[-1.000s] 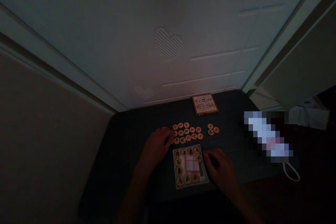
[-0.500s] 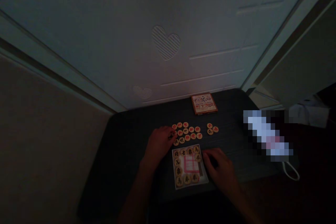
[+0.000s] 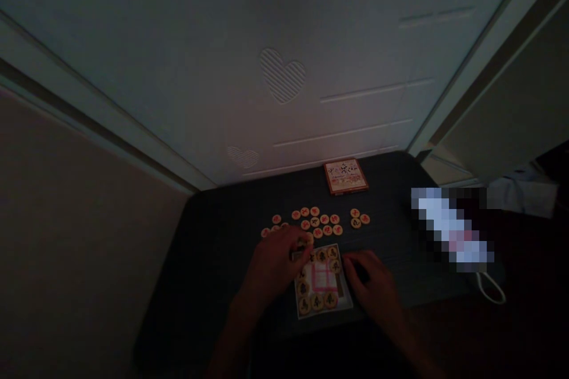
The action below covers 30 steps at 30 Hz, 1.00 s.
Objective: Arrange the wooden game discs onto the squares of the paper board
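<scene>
Head view, in dim light: the left hand [image 3: 278, 260] is over the far-left corner of the square tray [image 3: 324, 314], close to the loose discs [image 3: 328, 230] beyond it. Its thumb and fingers curve to a narrow gap; whether they pinch a disc is too dark to tell. One near disc [image 3: 309, 238] lies right by its fingertips, at the tray's far edge. The loose discs run in rows left to right across the counter [image 3: 200, 260], mostly ahead and to the right of the left hand, with a few just past its knuckles. Being round, they have no long axis; the tray is nearly square and slightly turned. Seated discs [image 3: 317, 302] line its sides. The right hand [image 3: 371, 281], loosely curled, is at the tray's right edge; I cannot tell whether it holds anything. It is the nearer hand to the trio of discs [image 3: 355, 222], apart from them.
</scene>
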Available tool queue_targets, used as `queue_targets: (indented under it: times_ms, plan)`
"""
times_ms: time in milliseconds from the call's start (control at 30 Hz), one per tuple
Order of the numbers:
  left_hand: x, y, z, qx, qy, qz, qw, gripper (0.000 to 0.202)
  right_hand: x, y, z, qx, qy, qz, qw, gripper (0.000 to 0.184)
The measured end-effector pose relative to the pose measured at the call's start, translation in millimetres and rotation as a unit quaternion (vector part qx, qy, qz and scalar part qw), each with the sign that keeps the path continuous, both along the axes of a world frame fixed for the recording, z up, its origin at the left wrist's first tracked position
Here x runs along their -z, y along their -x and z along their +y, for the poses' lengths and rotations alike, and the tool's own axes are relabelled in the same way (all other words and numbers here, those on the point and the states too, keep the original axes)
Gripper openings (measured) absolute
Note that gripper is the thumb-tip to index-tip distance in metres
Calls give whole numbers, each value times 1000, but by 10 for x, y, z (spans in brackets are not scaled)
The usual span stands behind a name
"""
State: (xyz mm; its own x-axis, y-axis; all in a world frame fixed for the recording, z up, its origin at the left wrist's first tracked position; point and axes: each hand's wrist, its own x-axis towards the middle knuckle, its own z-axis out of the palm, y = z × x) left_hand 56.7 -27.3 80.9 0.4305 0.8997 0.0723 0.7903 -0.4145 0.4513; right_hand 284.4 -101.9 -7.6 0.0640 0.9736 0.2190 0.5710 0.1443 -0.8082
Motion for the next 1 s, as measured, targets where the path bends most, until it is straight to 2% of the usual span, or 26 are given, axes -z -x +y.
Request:
queue_targets:
  times_ms: [167, 333, 500, 733, 1000]
  plan:
    - [16, -138, -282, 53, 32, -19, 998, 8, -4, 2, 1, 0, -5, -5, 1000, 22]
    - [75, -271, -445, 84, 38, 0, 996, 7, -8, 9, 3, 7, -15, -8, 1000, 23]
    - [137, -363, -506, 97, 50, 52, 993, 7, -29, 14, 2, 11, -16, -4, 1000, 24]
    - [247, -441, -535, 107, 50, 77, 990, 11, -27, 8, 9, 5, -24, -13, 1000, 23]
    - [274, -449, -551, 95, 42, 87, 991, 18, 7, 0, 5, 0, -15, -11, 1000, 21]
